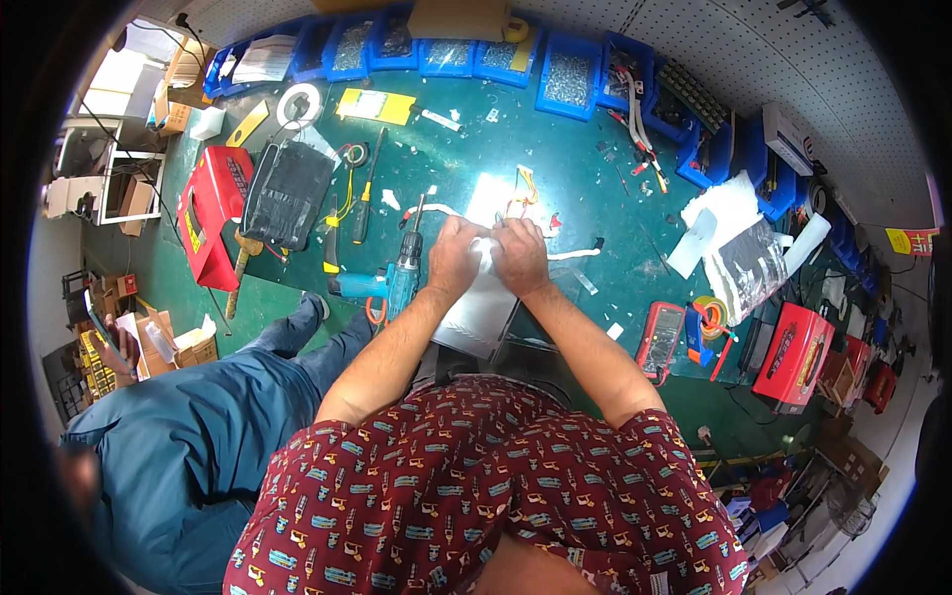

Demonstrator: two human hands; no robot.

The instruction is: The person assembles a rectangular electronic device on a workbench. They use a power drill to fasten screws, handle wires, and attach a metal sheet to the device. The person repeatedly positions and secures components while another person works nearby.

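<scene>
At the bench's near edge lies a silver, flat box-like piece (476,315), its near end close to my waist. My left hand (453,258) is closed on its far left corner, fingers curled. My right hand (520,256) is closed likewise on the far right corner. Between the two hands shows a whitish, shiny patch that I cannot make out. White-sleeved wires (575,255) run out beyond both hands, with red and black ends. Left of my left hand, a teal cordless drill (402,278) lies with its bit pointing away from me.
Blue bins (568,74) of small hardware line the far edge. To the left lie a screwdriver (363,206), a black pouch (290,193) and a red casing (211,208). On the right are a red multimeter (660,335), tape (710,311) and a wrapped package (746,268). Another person's blue sleeve (198,426) is at left.
</scene>
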